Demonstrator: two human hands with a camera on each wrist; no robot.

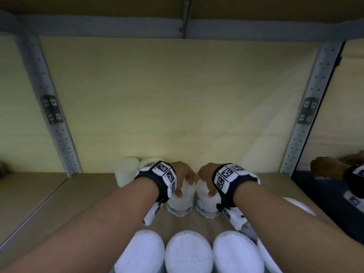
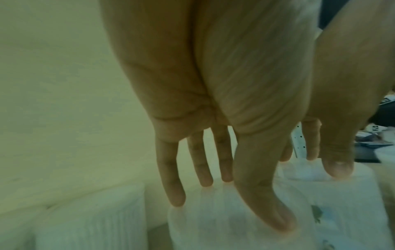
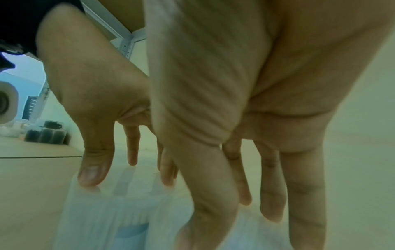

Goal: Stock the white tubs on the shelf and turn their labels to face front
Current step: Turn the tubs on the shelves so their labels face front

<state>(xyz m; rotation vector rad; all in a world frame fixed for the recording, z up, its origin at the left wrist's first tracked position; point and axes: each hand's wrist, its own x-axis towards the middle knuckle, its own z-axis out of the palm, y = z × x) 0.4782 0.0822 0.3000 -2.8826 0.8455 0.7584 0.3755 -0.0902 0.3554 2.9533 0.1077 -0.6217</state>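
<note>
Two white tubs stand side by side on the shelf board point(image 1: 82, 203), their printed labels toward me. My left hand point(image 1: 184, 187) grips the top of the left tub point(image 1: 179, 204), thumb in front and fingers behind. My right hand point(image 1: 205, 184) grips the top of the right tub point(image 1: 207, 207) the same way. In the left wrist view my left fingers point(image 2: 175, 189) and thumb come down round the lid of the left tub point(image 2: 213, 225). The right wrist view shows my right fingers point(image 3: 273, 199) round the right tub point(image 3: 241, 236), and the left tub point(image 3: 102, 216) beside it.
Two more white tubs point(image 1: 128, 171) stand at the back left against the cream wall. A row of several tubs point(image 1: 189, 253) lines the front edge below my arms. Grey perforated uprights point(image 1: 49, 115) point(image 1: 307, 115) frame the bay. A hand with a wristband point(image 1: 334, 166) shows at the right.
</note>
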